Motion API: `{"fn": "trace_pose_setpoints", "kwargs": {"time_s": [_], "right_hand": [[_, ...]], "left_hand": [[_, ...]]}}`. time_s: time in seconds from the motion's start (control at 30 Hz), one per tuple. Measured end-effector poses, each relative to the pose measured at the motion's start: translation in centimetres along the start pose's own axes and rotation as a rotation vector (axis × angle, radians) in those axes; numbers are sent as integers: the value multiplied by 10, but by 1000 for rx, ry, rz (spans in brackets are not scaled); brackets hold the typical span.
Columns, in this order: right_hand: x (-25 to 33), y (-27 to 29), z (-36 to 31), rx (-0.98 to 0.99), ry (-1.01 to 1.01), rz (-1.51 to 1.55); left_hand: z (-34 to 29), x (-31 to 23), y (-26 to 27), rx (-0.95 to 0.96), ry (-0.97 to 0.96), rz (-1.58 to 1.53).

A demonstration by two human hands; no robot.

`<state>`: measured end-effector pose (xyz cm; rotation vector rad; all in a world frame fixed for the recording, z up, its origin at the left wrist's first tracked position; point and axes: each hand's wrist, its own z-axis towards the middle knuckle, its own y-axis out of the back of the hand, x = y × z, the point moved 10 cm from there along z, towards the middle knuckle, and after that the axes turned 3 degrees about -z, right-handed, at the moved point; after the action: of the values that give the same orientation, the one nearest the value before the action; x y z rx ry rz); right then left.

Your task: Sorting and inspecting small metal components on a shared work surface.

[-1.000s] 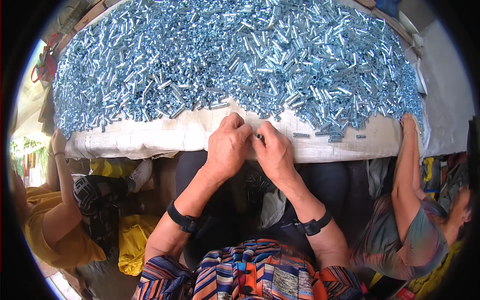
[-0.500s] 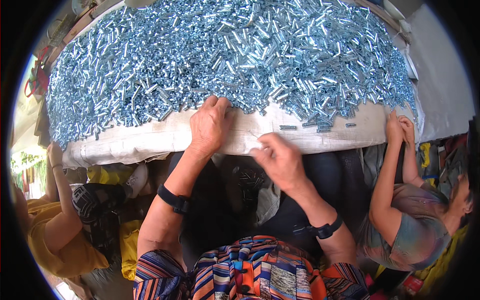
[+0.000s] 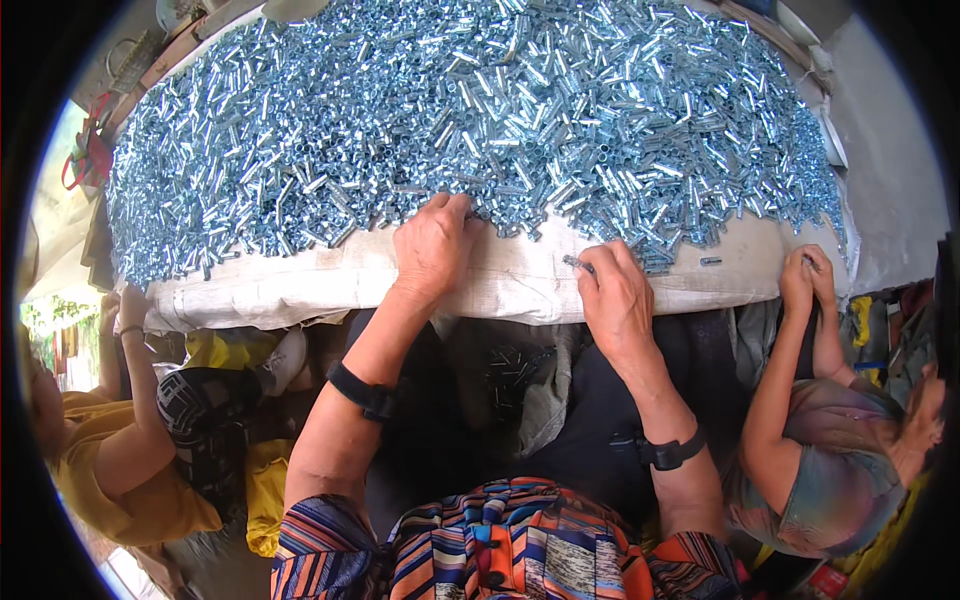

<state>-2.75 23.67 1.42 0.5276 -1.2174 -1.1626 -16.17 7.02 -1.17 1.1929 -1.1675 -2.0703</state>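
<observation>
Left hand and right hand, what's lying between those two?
In the head view, pale cloth lies between the left hand and right hand; a metal piece in the latter juts in.

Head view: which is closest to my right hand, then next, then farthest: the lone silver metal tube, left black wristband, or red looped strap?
From the right hand:
1. Lone silver metal tube: just to its right.
2. Left black wristband: to its left.
3. Red looped strap: at the far left.

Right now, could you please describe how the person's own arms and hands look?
The left hand and right hand are bare. Each forearm wears a black band. The short sleeves have stripes in orange, dark blue and other colours.
</observation>
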Motion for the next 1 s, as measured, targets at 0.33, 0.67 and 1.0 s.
{"fn": "trace_pose_setpoints", "kwargs": {"time_s": [0.33,0.67,1.0], "right_hand": [[14,-44,-21,272,-332,1041],[35,-47,-17,294,-296,1132],[29,-52,-24,240,-327,1240]], "left_hand": [[-23,12,22,13,-41,-306],[-69,-19,-10,413,359,-1487],[-72,-21,-18,415,385,-1542]]}}
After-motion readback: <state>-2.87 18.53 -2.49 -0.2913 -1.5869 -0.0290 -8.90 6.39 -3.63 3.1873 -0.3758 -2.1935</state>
